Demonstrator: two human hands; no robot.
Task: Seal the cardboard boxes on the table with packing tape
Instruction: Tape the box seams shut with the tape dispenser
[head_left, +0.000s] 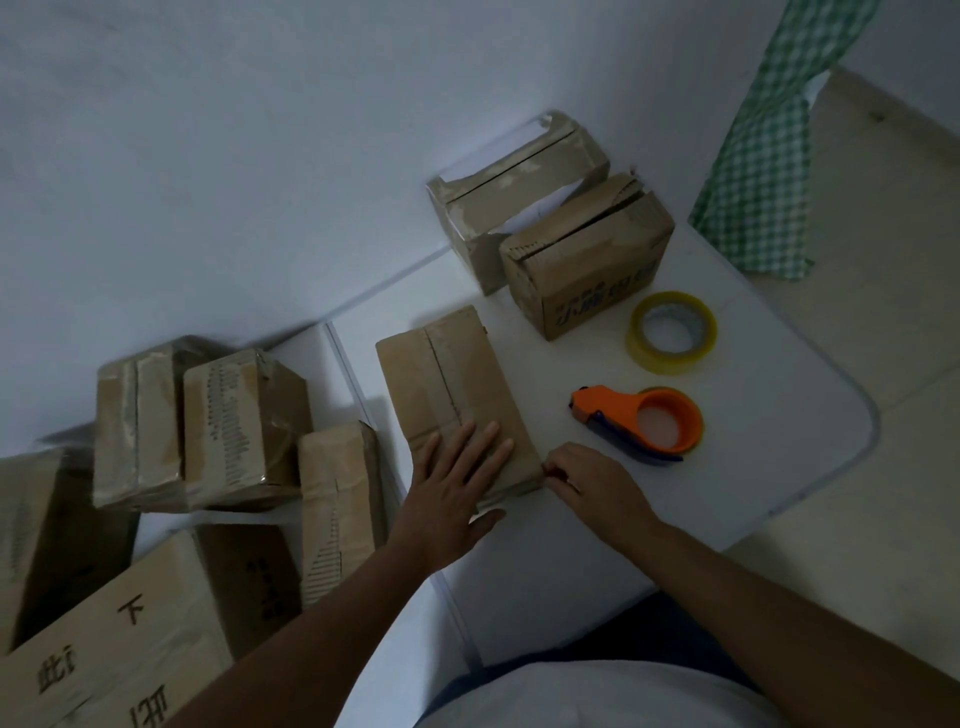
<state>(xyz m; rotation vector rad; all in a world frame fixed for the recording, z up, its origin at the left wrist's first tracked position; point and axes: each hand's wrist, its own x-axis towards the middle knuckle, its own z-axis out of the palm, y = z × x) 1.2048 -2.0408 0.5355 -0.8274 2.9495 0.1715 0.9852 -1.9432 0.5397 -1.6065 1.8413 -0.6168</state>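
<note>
A flat cardboard box (441, 384) lies in the middle of the white table (753, 431), its top flaps closed along a seam. My left hand (452, 488) presses flat on its near end, fingers straight. My right hand (587, 483) sits at the box's near right corner, fingers curled against the edge; what they pinch is too small to tell. An orange tape dispenser (639, 421) lies to the right of the box, untouched. A yellow tape roll (672, 332) lies beyond it.
Two more cardboard boxes (587, 249) (514, 192) stand at the table's far side near the wall. Several taped boxes (239, 426) and a large printed carton (135, 639) crowd the left. A green checked cloth (763, 150) hangs at the right, over the floor.
</note>
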